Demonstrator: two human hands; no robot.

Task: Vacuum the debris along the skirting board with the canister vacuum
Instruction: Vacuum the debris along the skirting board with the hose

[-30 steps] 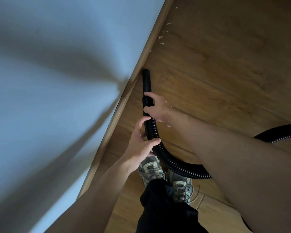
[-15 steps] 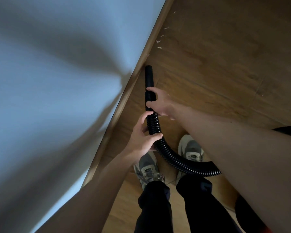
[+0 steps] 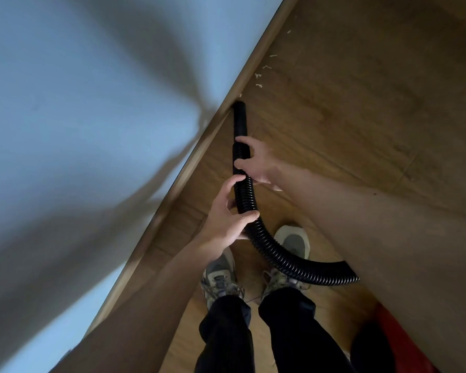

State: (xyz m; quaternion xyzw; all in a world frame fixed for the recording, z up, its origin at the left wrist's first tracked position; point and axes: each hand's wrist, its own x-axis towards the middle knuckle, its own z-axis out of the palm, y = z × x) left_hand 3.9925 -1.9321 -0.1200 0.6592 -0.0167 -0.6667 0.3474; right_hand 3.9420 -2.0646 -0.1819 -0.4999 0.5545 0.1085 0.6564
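Hose (image 3: 267,249), one, black and ribbed, rises mid-frame; I see left hand (image 3: 226,222) and right hand (image 3: 256,164) both curled round it, its tip beside the skirting board (image 3: 203,150). I count six debris flecks (image 3: 258,75) above it, two shoes (image 3: 293,239) at bottom centre.

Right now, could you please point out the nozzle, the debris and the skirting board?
nozzle (image 3: 239,117): head view, smooth black tube near its tip.
debris (image 3: 258,86): head view, one pale scrap of several.
skirting board (image 3: 262,47): head view, wooden face beside the debris.
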